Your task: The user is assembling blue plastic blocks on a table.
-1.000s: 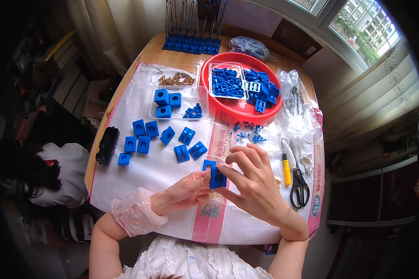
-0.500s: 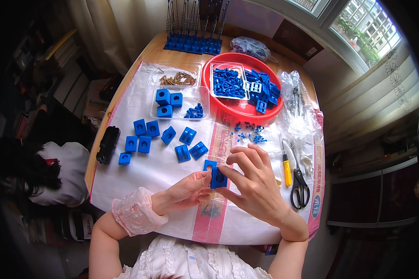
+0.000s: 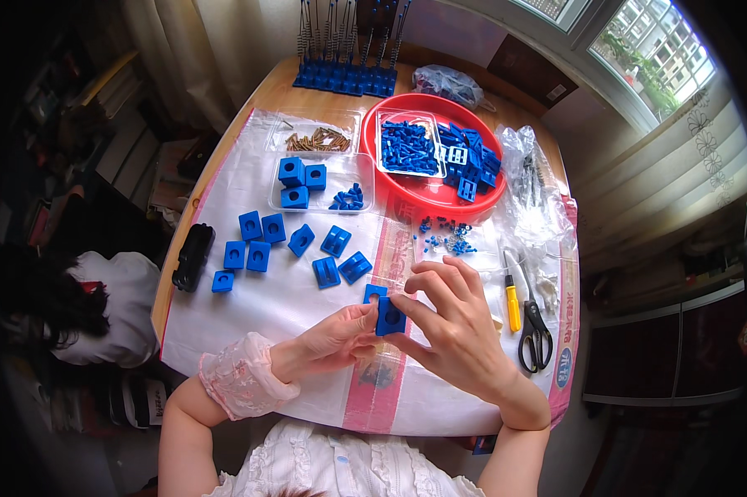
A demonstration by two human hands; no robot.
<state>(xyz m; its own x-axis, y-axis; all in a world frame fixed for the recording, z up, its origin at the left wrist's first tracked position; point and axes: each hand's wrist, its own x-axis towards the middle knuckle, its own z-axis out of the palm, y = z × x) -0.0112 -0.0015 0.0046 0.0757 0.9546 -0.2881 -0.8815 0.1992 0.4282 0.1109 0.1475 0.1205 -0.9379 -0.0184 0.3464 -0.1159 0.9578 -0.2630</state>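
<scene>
Between my two hands is a blue plastic block (image 3: 391,318) with a round hole in its face. My left hand (image 3: 333,338) pinches its left side with thumb and fingers. My right hand (image 3: 452,331) grips the same block from the right, index finger near its top edge and thumb underneath. Just beyond it, partly hidden, another blue block (image 3: 374,292) shows; whether it lies on the table or touches the held one I cannot tell. Farther left, several similar blue blocks (image 3: 257,257) lie loose on the white sheet, some turned with their slotted sides up.
Clear trays hold brass screws (image 3: 319,141) and blue blocks (image 3: 291,171). A red basin (image 3: 390,196) carries blue parts. Small blue bits (image 3: 452,242) lie in front. To the right are a yellow-handled screwdriver (image 3: 513,308), scissors (image 3: 536,340) and a plastic bag (image 3: 531,174); a black case (image 3: 193,258) sits left.
</scene>
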